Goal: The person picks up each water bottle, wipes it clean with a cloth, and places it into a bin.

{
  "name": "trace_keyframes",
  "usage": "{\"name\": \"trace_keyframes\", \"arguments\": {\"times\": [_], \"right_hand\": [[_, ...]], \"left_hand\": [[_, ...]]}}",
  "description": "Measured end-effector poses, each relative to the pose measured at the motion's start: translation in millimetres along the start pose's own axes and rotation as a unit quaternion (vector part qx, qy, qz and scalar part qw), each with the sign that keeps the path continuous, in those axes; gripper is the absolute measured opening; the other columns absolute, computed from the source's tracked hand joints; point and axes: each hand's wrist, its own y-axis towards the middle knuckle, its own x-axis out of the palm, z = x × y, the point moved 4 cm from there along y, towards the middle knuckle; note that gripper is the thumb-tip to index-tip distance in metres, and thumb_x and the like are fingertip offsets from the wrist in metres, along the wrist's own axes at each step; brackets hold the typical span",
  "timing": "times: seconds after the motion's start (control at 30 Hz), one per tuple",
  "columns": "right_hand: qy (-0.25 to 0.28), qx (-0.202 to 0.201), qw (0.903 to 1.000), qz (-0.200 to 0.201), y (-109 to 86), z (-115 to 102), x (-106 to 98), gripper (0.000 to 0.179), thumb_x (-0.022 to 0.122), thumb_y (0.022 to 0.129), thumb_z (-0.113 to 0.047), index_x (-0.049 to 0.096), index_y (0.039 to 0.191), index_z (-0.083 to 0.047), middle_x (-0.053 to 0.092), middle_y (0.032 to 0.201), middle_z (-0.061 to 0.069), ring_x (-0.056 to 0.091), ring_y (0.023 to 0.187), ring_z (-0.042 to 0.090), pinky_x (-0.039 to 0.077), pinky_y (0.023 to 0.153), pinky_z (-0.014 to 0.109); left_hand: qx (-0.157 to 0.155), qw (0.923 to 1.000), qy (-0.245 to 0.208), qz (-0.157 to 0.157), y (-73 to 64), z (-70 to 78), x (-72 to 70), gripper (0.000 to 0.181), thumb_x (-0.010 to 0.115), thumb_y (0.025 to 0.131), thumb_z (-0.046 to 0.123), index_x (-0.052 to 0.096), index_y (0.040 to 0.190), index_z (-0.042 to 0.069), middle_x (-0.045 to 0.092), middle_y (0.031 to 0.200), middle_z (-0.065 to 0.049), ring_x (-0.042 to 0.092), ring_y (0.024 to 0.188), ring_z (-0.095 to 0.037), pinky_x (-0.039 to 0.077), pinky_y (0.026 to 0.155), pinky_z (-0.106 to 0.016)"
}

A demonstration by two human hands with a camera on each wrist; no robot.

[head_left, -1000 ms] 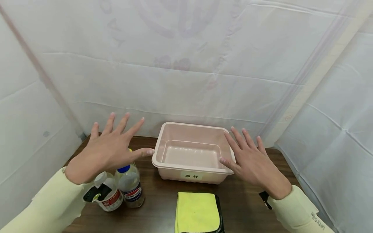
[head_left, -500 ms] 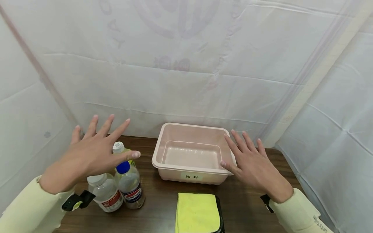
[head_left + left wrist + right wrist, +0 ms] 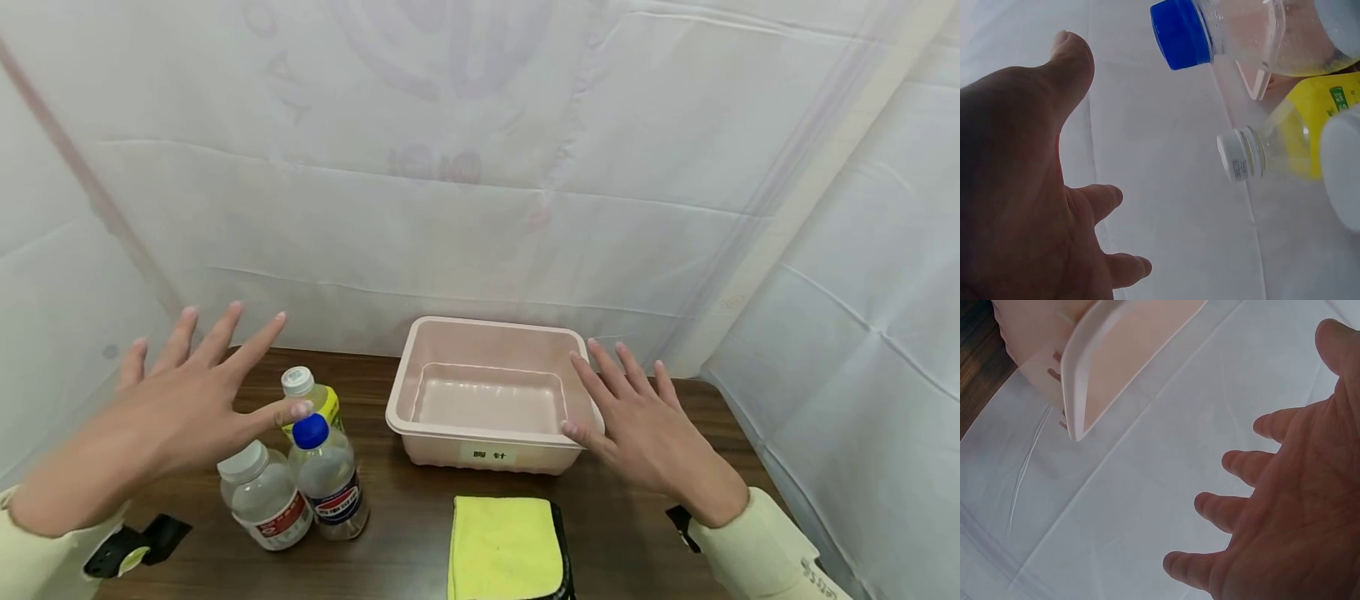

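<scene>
Your left hand (image 3: pixel 183 412) and right hand (image 3: pixel 648 435) spread empty fingers; lowering the left could topple the blue-capped plastic bottle (image 3: pixel 327 471) left of the pink bin (image 3: pixel 435 452).

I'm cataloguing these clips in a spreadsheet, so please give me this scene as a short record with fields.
Table: dark wood
Walls: white sheeting
Tub: pink, with a label on its front
Left of tub: blue-capped bottle, red-labelled bottle and yellow-labelled bottle, all upright
Cloth: yellow, dark-edged, folded, on the near side of the tub
Left hand: fingers spread, holding nothing, near the bottles
Right hand: fingers spread, holding nothing, near the tub's right end
</scene>
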Motion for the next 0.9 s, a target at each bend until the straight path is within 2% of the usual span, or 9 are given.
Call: {"name": "trace_keyframes", "arguments": {"times": [0.37,0.53,0.9], "right_hand": [[0.013,-0.005,0.9999,-0.006,-0.9,-1.4,4.9,0.080,0.044,0.105,-0.065,0.016,0.168,-0.025,0.010,0.178,0.004,0.009,0.163,0.042,0.009,0.123,0.075],[0.013,-0.010,0.9998,-0.012,-0.9,-1.6,5.9,0.080,0.045,0.104,-0.065,0.017,0.168,-0.025,0.007,0.178,0.002,0.009,0.163,0.042,0.007,0.125,0.073],[0.003,-0.034,0.9994,-0.009,-2.3,-3.8,11.4,0.081,0.045,0.104,-0.064,0.014,0.169,-0.026,0.011,0.177,0.003,0.012,0.162,0.042,0.010,0.125,0.072]], "left_hand": [[-0.012,0.9999,-0.002,0.011,-11.0,-24.3,6.2,0.108,0.046,0.091,0.085,-0.006,0.168,0.030,-0.010,0.170,-0.031,-0.015,0.150,-0.065,-0.003,0.106,-0.088],[-0.012,0.9996,0.013,0.021,-13.1,-33.5,14.5,0.111,0.047,0.090,0.087,-0.007,0.168,0.030,-0.011,0.171,-0.030,-0.013,0.150,-0.066,0.000,0.105,-0.087],[-0.014,0.9994,0.019,0.024,-25.7,-44.8,29.9,0.110,0.048,0.092,0.083,-0.010,0.167,0.028,-0.009,0.169,-0.033,-0.014,0.149,-0.066,0.002,0.102,-0.088]]}}
